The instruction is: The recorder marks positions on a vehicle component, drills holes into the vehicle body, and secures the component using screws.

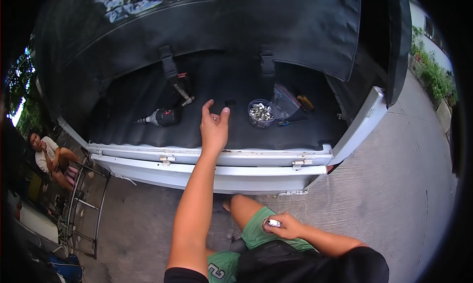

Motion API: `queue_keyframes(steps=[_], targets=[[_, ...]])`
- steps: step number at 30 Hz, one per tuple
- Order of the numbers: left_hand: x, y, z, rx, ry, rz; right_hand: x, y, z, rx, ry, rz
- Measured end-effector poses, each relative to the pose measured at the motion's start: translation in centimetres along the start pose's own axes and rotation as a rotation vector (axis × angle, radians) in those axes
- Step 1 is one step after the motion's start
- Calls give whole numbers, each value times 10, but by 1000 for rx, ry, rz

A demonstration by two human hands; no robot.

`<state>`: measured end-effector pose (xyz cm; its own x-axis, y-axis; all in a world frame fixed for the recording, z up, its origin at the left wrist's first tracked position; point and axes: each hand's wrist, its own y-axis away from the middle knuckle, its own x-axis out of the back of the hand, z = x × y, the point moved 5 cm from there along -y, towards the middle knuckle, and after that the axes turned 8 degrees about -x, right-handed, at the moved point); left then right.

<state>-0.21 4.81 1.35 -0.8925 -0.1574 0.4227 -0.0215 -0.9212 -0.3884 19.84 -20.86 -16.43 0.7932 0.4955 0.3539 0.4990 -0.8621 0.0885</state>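
Note:
My left hand (214,130) reaches over the black ribbed truck bed. Its forefinger and thumb are apart, the other fingers curl in, and I see nothing held in it. By the thumb lies a small dark piece (230,103). To its left rests a cordless drill (165,117) with a bit fitted, and behind that a hammer-like tool (183,93). A clear round tub (261,113) of small silvery metal parts stands to the right of the hand. Low by my green shorts, my right hand (287,226) is closed around a small white cylindrical thing (274,223).
Beside the tub lie a clear zip bag (287,101), a yellow-handled tool (305,102) and a slim blue tool (293,121). A white tailgate (246,170) hangs along the bed's near edge. Black covers with buckle straps (168,62) hang behind. A person (51,157) sits at far left.

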Motion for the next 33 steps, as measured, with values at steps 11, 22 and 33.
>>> queue_keyframes(steps=[11, 22, 33], targets=[[-92, 108, 103, -9, 601, 151, 162, 100, 4, 402, -25, 694], [-182, 201, 267, -397, 414, -505, 247, 159, -109, 877, 264, 1074], [-183, 201, 179, -85, 376, -669, 214, 146, -61, 589, 304, 785]])
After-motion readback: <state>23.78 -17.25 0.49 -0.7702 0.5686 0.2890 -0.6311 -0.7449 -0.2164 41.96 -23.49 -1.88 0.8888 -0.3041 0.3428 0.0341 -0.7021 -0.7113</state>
